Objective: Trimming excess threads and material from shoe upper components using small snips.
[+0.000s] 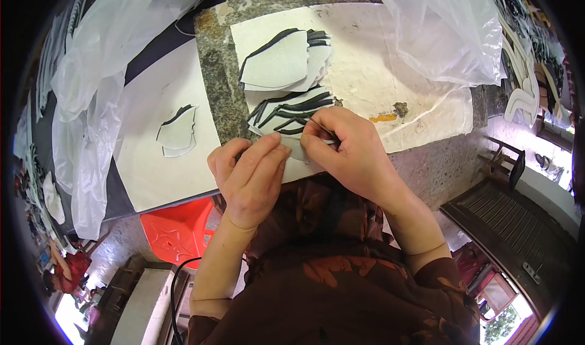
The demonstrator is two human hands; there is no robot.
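Observation:
Both hands meet at the near edge of the work table. My left hand is closed, its fingertips pinching the left side of a pale cut piece of sheet material. My right hand has thumb and forefinger pressed together at the piece's right side, by a thin dark strip; its exact grip is partly hidden. Just beyond the fingers lies a fanned row of white pieces with black edges. A stack of larger white pieces with black edging sits farther back.
Two small white pieces lie on a white sheet at the left. Clear plastic bags drape over the back right and left. An orange smear marks the right-hand paper. A red plastic stool stands below the table at left.

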